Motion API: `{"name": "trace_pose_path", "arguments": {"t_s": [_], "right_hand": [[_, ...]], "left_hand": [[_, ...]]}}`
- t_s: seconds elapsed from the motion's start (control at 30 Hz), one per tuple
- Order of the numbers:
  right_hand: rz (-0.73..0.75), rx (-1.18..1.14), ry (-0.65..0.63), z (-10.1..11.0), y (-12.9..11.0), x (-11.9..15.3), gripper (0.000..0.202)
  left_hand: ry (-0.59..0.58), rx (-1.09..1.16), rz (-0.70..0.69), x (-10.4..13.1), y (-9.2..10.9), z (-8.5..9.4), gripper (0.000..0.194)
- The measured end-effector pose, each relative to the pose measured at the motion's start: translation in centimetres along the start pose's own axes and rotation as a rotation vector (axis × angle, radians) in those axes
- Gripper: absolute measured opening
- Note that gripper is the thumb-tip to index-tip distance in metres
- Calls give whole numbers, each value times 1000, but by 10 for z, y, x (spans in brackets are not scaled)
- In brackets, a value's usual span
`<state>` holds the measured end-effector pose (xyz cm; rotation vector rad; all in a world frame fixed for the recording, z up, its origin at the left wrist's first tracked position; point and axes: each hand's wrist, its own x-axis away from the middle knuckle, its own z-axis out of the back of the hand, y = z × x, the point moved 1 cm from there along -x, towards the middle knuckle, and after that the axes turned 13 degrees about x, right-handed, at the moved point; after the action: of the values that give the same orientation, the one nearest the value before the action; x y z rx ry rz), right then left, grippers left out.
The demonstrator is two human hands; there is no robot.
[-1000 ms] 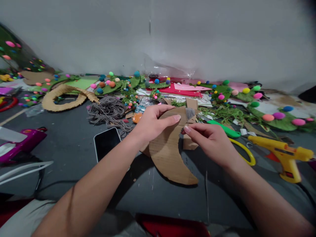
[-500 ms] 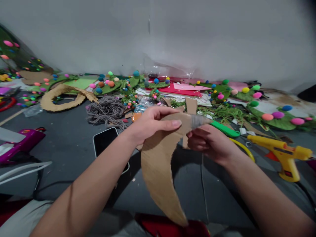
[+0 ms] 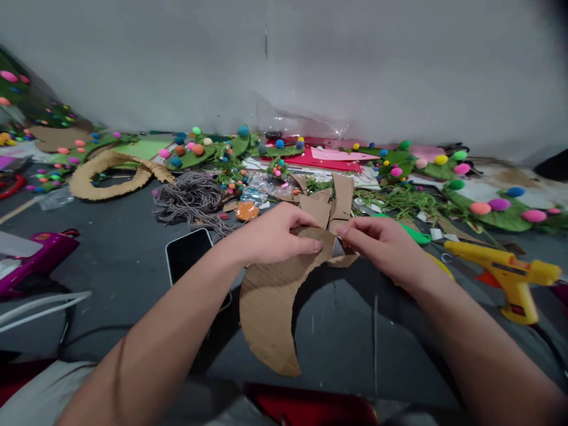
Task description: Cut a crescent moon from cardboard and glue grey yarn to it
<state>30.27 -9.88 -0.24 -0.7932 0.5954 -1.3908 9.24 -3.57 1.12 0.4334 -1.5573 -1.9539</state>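
Observation:
A crescent-shaped piece of cardboard (image 3: 270,307) hangs over the table, its lower point tilted toward me. My left hand (image 3: 284,234) grips it near its upper end, thumb on top and fingers mostly hidden underneath. Around that upper tip runs a band of grey yarn (image 3: 338,247), partly covered by my fingers. My right hand (image 3: 377,242) is closed in a pinch right beside the band. Below it a thin strand of the yarn drops toward the table's front edge. Cardboard scraps (image 3: 341,201) lie just behind both hands.
A grey yarn heap (image 3: 190,198) and a phone (image 3: 189,251) lie left of centre. A yellow glue gun (image 3: 510,272) rests at right, a purple glue gun (image 3: 38,260) at left. A ring wrapped in tan material (image 3: 84,177) and green leaves with pompoms (image 3: 497,210) line the back.
The cardboard crescent has tipped and shifted a little left, its lower point moving up and away from me. My right hand has turned to a fingertip pinch at the wrapped end.

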Motion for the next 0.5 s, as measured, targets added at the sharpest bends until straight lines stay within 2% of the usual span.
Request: {"name": "trace_pose_path", "arguments": {"t_s": [0.1,0.33,0.5], "right_hand": [[34,71,85,2,-2,0,40],[120,205,191,-5,-7,5,34],[183,243,292,-15,-13,12,30]], "left_hand": [[49,57,-16,-2,-3,-1,22],[134,127,-26,-3,-3,-2,22],[269,310,-95,-3,-1,2,27]]}}
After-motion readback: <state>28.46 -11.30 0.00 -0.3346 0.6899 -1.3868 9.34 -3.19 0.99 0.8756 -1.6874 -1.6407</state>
